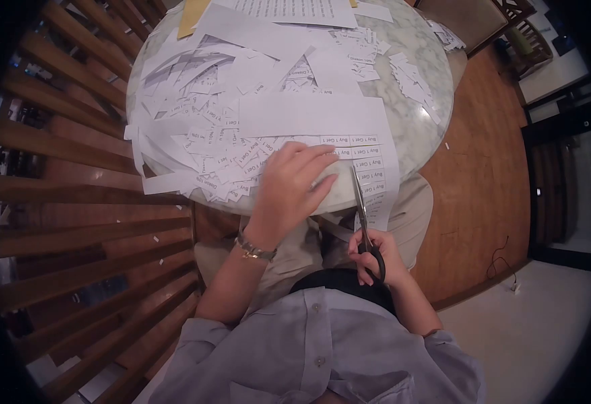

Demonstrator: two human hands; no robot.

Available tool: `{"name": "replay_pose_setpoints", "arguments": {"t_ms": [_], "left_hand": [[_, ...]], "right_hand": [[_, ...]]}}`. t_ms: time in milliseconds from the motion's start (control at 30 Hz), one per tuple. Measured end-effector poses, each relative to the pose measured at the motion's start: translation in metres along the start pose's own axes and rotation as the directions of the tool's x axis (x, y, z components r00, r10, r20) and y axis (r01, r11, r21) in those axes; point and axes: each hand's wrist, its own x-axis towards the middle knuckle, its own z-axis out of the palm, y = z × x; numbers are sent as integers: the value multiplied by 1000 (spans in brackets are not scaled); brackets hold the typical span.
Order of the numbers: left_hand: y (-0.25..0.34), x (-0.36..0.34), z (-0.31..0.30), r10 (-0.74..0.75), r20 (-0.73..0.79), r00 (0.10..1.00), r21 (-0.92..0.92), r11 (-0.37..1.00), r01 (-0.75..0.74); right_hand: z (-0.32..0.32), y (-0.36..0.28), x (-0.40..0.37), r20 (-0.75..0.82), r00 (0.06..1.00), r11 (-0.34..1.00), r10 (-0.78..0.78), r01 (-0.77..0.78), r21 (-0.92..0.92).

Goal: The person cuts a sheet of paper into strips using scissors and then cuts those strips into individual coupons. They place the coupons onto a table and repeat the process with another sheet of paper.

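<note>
My right hand (377, 257) is wrapped round the black handles of the scissors (360, 202), whose blades point up along a printed sheet. That sheet (371, 176) carries rows of "Buy 1 Get 1" labels and hangs over the table's near edge. My left hand (295, 182) lies at the sheet's left part, fingers apart and fingertips on the labels by the blades. To its left spreads a pile of cut paper slips (208, 145), some reading "Diskon 10%". A blank white strip (315, 116) lies just beyond my fingers.
The round marble table (437, 71) also bears a printed page (288, 10), a brown envelope (191, 17) and a small heap of slips (413, 84) at the right. Wooden slats (73, 192) stand at the left. A cable (504, 259) lies on the floor at the right.
</note>
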Motion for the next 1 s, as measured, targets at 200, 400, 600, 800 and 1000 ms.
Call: {"name": "replay_pose_setpoints", "arguments": {"t_ms": [200,400,600,800,1000], "left_hand": [[-2,5,12,-1,32,999,72,997,-2],[-6,4,16,-4,5,1000,46,999,3],[-7,2,17,-8,5,1000,28,1000,8],[-9,1,18,5,-2,1000,23,1000,-5],[-8,2,18,13,-14,1000,9,1000,-12]], "right_hand": [[-9,8,0,115,984,987,-139,128,99],[-7,1,14,86,989,991,-116,110,80],[-5,-7,20,45,992,992,-117,114,62],[-3,-13,25,4,996,996,-85,85,10],[-1,-19,28,-8,998,996,-67,67,-57]]}}
